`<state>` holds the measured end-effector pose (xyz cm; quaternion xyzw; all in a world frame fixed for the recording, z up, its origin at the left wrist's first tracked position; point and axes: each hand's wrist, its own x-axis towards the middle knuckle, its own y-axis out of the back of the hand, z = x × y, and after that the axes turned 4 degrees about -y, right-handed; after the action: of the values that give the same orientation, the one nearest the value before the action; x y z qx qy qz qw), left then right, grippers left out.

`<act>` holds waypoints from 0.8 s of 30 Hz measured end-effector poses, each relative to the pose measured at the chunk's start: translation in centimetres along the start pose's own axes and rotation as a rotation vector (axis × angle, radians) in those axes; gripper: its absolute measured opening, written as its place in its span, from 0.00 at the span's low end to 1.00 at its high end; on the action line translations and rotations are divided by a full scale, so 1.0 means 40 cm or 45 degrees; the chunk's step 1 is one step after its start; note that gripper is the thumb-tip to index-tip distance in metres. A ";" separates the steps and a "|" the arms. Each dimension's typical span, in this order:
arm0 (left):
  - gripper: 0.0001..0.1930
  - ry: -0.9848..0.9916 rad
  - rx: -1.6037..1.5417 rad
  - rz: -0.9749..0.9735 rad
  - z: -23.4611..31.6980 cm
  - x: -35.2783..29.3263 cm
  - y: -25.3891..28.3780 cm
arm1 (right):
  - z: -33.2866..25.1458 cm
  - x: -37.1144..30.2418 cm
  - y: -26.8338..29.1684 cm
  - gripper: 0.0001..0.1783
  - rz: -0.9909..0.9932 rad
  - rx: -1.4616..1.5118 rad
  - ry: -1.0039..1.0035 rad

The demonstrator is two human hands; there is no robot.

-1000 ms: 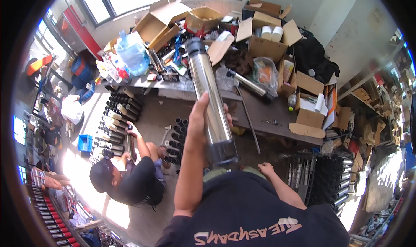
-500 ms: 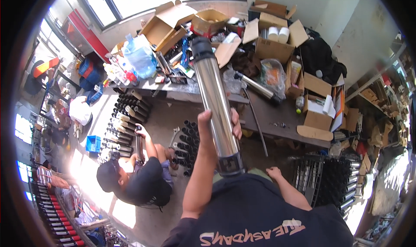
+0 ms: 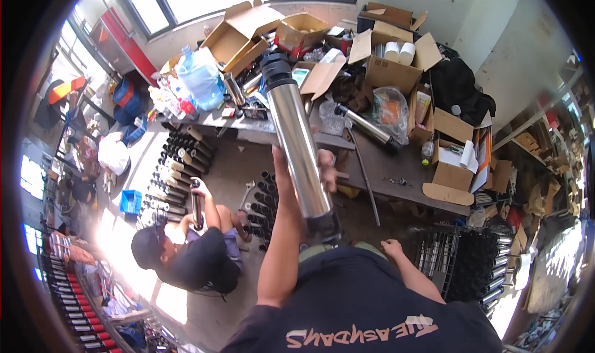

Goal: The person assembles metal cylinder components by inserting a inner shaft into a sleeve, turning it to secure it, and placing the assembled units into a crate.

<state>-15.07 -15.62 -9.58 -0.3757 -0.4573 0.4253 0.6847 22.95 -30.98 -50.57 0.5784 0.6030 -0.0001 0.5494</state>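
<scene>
A shiny metal cylinder (image 3: 294, 145) with black ends stands tilted in front of my chest, its stepped black top leaning away to the left. My left hand (image 3: 282, 173) is closed around its lower half, thumb on the left side and fingertips showing on the right, slightly blurred. The palm is hidden behind the metal. Low at my right side, by my green shorts, hangs my right hand (image 3: 391, 248). It looks empty, with its fingers loosely apart. A similar, thinner cylinder (image 3: 369, 128) lies on the bench beyond.
The dark bench (image 3: 421, 195) carries open cardboard boxes (image 3: 390, 71), a blue water jug (image 3: 201, 80) and a long rod (image 3: 365, 179) leaning at its edge. At the left a co-worker (image 3: 198, 254) crouches, holding a cylinder, beside rows of black tubes (image 3: 186, 161). A rack of tubes (image 3: 477, 266) stands right.
The metal cylinder and my left hand have shifted a little to the left, and the fingertips have moved on its right side. My right hand stays where it was.
</scene>
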 end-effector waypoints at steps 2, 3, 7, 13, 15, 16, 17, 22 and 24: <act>0.43 0.074 0.153 0.222 -0.019 0.004 0.036 | 0.005 0.007 0.013 0.22 -0.002 -0.056 0.004; 0.43 0.050 0.113 0.210 -0.027 0.010 0.042 | 0.005 0.014 0.016 0.22 0.020 -0.081 0.017; 0.43 -0.071 -0.107 0.094 -0.045 0.009 0.033 | 0.071 -0.001 0.016 0.23 -0.020 -0.075 -0.059; 0.40 -0.015 0.228 0.414 0.006 0.006 -0.040 | 0.089 -0.001 0.015 0.26 0.046 -0.178 -0.042; 0.40 0.046 0.424 0.652 0.023 0.006 -0.061 | 0.084 -0.009 0.013 0.26 0.013 -0.161 -0.100; 0.40 0.051 0.501 0.696 0.032 0.002 -0.064 | 0.072 -0.010 0.012 0.25 0.017 -0.167 -0.088; 0.40 0.058 0.578 0.746 0.039 -0.006 -0.063 | 0.057 -0.012 0.011 0.25 0.015 -0.177 -0.080; 0.40 0.097 0.462 0.709 0.055 -0.011 -0.034 | 0.022 0.016 -0.007 0.23 0.057 -0.171 0.020; 0.38 0.089 0.233 0.544 0.055 -0.012 -0.005 | -0.002 0.027 -0.011 0.23 0.031 -0.129 0.054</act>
<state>-17.23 -15.86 -8.89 -0.4147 -0.3028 0.5870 0.6259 22.87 -30.34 -51.53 0.5570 0.6068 0.0493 0.5649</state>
